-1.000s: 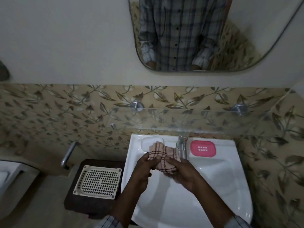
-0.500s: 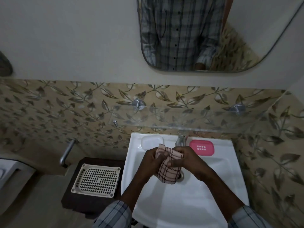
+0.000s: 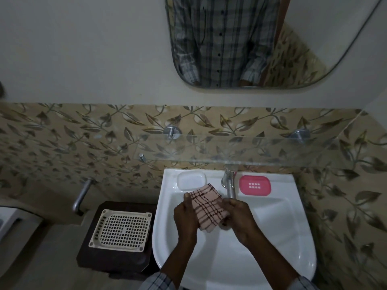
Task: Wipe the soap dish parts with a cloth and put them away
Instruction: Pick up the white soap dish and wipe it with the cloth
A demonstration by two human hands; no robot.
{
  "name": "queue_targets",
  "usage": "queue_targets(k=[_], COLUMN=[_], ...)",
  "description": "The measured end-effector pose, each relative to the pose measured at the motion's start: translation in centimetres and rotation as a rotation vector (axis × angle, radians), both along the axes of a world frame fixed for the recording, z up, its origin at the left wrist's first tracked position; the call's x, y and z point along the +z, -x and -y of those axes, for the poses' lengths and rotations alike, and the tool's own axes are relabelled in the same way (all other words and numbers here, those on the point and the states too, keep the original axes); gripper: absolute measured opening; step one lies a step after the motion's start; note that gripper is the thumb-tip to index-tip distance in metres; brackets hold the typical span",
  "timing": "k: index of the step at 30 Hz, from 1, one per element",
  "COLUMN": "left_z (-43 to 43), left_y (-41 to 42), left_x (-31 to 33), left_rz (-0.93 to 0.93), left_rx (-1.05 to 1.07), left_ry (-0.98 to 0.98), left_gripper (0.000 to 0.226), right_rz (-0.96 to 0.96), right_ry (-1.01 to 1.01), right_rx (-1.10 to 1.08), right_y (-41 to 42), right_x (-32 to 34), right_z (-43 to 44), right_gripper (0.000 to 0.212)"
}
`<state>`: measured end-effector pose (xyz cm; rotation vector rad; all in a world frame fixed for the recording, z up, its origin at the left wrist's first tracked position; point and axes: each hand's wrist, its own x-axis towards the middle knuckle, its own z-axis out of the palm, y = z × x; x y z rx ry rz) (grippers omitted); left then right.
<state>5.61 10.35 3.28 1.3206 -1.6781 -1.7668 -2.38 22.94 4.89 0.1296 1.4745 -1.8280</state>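
In the head view we see 2 hands meeting over the white sink [image 3: 282, 222], with a folded pink checked cloth [image 3: 207, 206] between them. The left hand [image 3: 185, 216] curls its fingers round the cloth's left edge. The right hand [image 3: 238, 218] grasps the right edge, its fingertips tucked against the fabric. The cloth hangs above the basin, just in front of the tap [image 3: 229, 183], and we cannot tell whether anything is wrapped inside it.

The 2 soap dish parts lie on the sink's back ledge. The white part [image 3: 191, 180] sits left of the tap, its near edge close to the top corner of the cloth. The pink part [image 3: 255, 185], with small white slots in its middle, sits right of the tap, apart from both hands.

Above the ledge we see a glass shelf [image 3: 251, 151] on the leaf-patterned tiles, and higher up a mirror [image 3: 314, 38]. Left of the sink, a cream perforated tray [image 3: 121, 231] lies on a dark stool [image 3: 92, 258].
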Motion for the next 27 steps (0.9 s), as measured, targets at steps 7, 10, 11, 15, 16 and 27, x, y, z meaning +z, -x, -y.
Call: queue_targets(k=[7,10,11,15,16,27], left_z=[-3.2,-3.9,-3.8,-1.2,-0.3,0.8], left_y=[1.6,0.8,0.5,-0.1,0.2,3.2], left_x=[-0.5,-1.6,-1.7,-0.9,-0.4,-0.7], left_rz=[0.018,0.127,0.173,0.115,0.076,0.080], left_rx=[0.233,0.163,0.140,0.020,-0.066,-0.180], left_ry=[-0.156,-0.181,-0.169,0.261,0.368,0.321], left_gripper=[0.037,0.027,0.027,0.042,0.033,0.060], right_rz=[0.111,-0.010,-0.072,-0.307,-0.331,0.237], right_ry=[0.154,-0.014,-0.077,-0.203,-0.222,0.272], right_rx=[-0.085,-0.166,-0.166,0.052,0.124,0.011], right_y=[-5.3,-4.7,-3.9,-1.1,-0.6,-3.0], right_x=[-1.9,-2.2,-2.1,-1.0,-0.9,-2.8], right_z=[1.6,1.8,1.6,0.4,0.2,0.6], right_gripper=[0.043,0.023,0.024,0.034,0.034,0.040])
